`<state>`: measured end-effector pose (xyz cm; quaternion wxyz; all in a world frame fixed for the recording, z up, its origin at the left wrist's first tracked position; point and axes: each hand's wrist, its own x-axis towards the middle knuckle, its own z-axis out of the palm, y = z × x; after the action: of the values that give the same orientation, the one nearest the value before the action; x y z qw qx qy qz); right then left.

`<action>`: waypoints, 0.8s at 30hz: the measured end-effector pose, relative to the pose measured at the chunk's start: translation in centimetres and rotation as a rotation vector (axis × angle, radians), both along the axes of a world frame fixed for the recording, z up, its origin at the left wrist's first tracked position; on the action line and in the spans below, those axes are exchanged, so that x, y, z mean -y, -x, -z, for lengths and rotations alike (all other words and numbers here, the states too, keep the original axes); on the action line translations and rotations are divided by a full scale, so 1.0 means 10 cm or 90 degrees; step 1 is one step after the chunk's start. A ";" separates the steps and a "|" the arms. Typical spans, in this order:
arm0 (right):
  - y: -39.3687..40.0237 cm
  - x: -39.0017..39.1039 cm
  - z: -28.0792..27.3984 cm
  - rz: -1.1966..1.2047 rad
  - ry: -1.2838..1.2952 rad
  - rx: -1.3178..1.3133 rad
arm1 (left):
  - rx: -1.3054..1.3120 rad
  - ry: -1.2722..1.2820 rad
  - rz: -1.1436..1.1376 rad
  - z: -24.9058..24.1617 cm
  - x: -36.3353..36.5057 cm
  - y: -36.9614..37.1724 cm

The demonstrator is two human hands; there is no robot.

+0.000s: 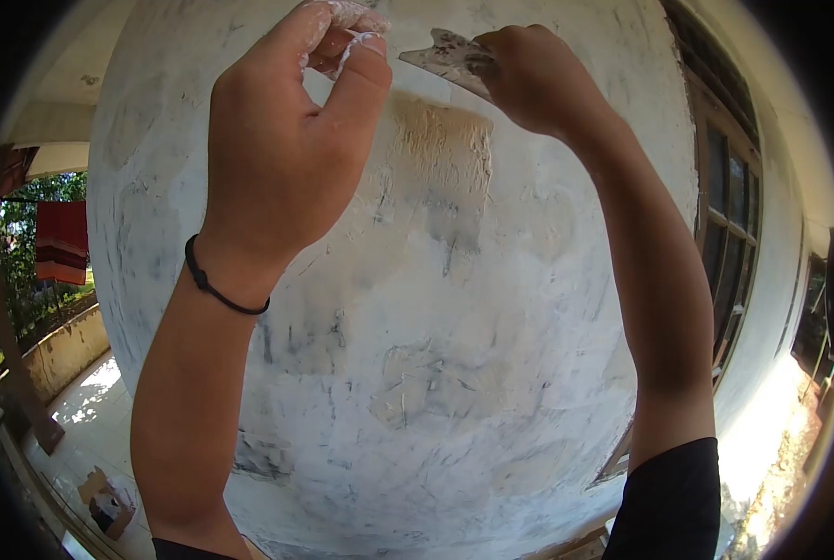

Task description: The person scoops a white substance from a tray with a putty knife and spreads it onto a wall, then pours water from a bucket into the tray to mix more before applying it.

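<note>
High up before the wall (pixel 548 280), my right fingers (pixel 520 56) are gripping the scraper (pixel 450 60), likely light and stiff, best held by its right end; my smeared left fingers (pixel 291 47) curl, any contents hidden.

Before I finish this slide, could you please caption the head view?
Right hand grips a flat, smeared blade before a patchy wall; white-smeared left hand alongside.

I count two hands: one left hand (pixel 282 154) at eleven o'clock, one right hand (pixel 546 86) at one. There's one scraper (pixel 450 62) at twelve, one wristband (pixel 200 278) at nine, one red cloth (pixel 61 241) farther out at nine, and at least one window (pixel 732 224) near three.
</note>
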<state>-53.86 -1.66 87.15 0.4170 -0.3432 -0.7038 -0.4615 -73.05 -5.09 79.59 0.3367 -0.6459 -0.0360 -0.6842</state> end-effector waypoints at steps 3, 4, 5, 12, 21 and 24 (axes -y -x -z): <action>0.18 -0.60 0.75 0.133 -0.219 0.210 | -0.012 0.089 -0.036 0.01 -0.02 -0.01; 0.22 -0.75 1.10 0.138 -0.283 0.228 | 0.005 0.063 -0.008 0.02 -0.07 -0.04; 0.24 -0.77 1.41 0.099 -0.326 0.232 | 0.021 0.037 0.020 0.04 -0.12 -0.07; 0.22 -0.09 2.12 -0.126 0.090 0.167 | -0.020 0.064 -0.049 0.13 -0.13 -0.18; -0.12 -0.21 -0.30 -0.004 0.180 0.003 | 0.006 0.068 -0.018 0.03 -0.08 -0.22; -0.16 -0.19 -0.61 0.041 0.060 0.030 | 0.011 0.004 0.007 -0.03 -0.08 -0.15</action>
<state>-52.30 0.26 93.23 0.3683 -0.3743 -0.7230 -0.4490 -71.52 -4.29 79.86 0.3302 -0.6412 -0.0376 -0.6916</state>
